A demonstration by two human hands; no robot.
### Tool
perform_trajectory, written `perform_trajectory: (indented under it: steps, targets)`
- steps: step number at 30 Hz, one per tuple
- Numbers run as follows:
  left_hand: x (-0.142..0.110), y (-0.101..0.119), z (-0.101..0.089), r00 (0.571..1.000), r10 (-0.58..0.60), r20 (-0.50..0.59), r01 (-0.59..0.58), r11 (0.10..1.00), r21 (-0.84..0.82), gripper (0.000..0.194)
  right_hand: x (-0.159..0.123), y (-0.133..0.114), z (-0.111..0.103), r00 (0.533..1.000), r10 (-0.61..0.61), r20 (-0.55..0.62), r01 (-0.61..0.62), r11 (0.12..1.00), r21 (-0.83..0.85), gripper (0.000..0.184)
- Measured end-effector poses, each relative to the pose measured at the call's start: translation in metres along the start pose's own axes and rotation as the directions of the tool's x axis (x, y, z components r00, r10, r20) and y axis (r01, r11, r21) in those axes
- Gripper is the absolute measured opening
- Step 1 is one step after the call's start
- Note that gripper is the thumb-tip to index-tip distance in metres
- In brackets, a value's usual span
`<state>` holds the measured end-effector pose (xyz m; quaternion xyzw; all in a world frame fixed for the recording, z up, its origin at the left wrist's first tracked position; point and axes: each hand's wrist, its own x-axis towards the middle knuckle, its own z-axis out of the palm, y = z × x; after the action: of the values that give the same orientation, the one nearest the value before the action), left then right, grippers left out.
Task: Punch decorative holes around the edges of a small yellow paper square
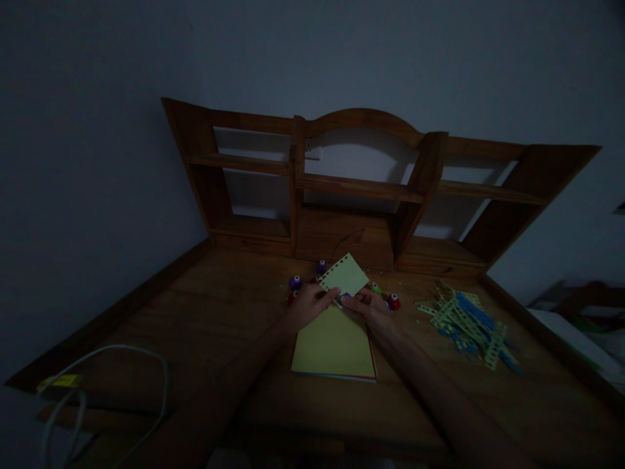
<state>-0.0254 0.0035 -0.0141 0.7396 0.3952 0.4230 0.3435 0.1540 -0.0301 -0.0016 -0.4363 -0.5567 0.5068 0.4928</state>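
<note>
My left hand (311, 305) pinches the lower left corner of a small yellow paper sheet (346, 275) with a row of punched holes along its upper edge. My right hand (372, 305) is closed beside it, fingers pressed on a small blue punch (346, 297) at the sheet's lower edge; the punch is mostly hidden. Both hands hover over the far end of a stack of coloured paper (334, 346) with a yellow sheet on top. Small round craft punches lie around the hands: purple (295, 282), another purple (321, 266), green (375, 286), red (394, 301).
A heap of yellow and blue punched paper strips (469, 320) lies on the wooden desk (229, 312) to the right. A wooden shelf unit (361, 189) stands at the desk's back. A white cable (122, 384) loops at the front left. The room is dim.
</note>
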Motion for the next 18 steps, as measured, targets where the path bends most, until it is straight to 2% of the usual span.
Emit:
perform_trajectory:
  steps: [5, 9, 13, 18]
  targets:
    - [0.000, 0.004, 0.000, 0.999, 0.016, 0.037, -0.016, 1.000, -0.017, 0.045, 0.001, -0.001, 0.000, 1.000, 0.022, -0.010, -0.022, 0.999, 0.046, 0.032]
    - [0.000, 0.003, -0.002, 1.000, 0.007, 0.029, -0.007, 1.000, 0.001, 0.046, 0.004, 0.003, 0.003, 1.000, 0.009, 0.027, -0.011, 0.997, 0.076, 0.032]
    - [0.002, 0.000, -0.008, 0.996, -0.054, -0.074, 0.056, 0.998, 0.032, 0.048, 0.007, 0.009, 0.005, 0.998, 0.037, 0.051, -0.043, 0.993, 0.113, 0.041]
    - [0.006, -0.002, -0.015, 0.969, -0.165, -0.185, 0.150, 0.985, -0.090, 0.050, 0.007, 0.010, 0.004, 0.996, 0.045, 0.081, -0.050, 0.997, 0.059, 0.038]
